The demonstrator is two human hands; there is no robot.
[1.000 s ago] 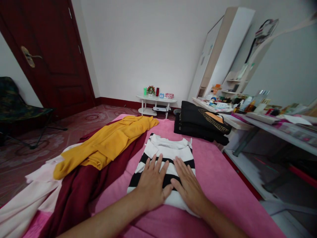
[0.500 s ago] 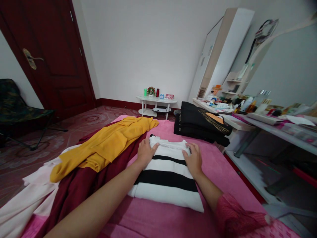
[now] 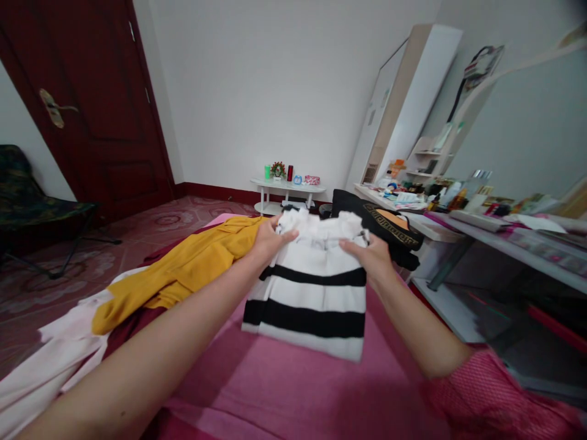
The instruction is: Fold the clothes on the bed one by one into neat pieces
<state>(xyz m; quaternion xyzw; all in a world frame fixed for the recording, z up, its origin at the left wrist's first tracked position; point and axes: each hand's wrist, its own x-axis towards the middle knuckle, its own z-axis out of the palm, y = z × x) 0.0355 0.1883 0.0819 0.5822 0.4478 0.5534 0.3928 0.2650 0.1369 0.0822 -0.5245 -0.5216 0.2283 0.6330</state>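
Between my two hands hangs a folded white top with black stripes, raised off the pink bed cover. My left hand is closed on its upper left corner, thumb in front and fingers behind. On the opposite upper corner, my right hand pinches the cloth the same way. The ruffled white collar edge stands up between the hands. Left of my left hand lies a mustard-yellow garment. Beyond my right hand is a folded black garment with a gold pattern, partly hidden by the striped top.
Dark red cloth and a pale pink garment lie under the yellow one. To the right stands a dressing table crowded with bottles. A small white table is by the far wall, and a camouflage folding chair at left.
The striped top was lying flat on the bed under my hands. Both hands now grip its upper corners and have lifted it up and forward, with its lower edge hanging.
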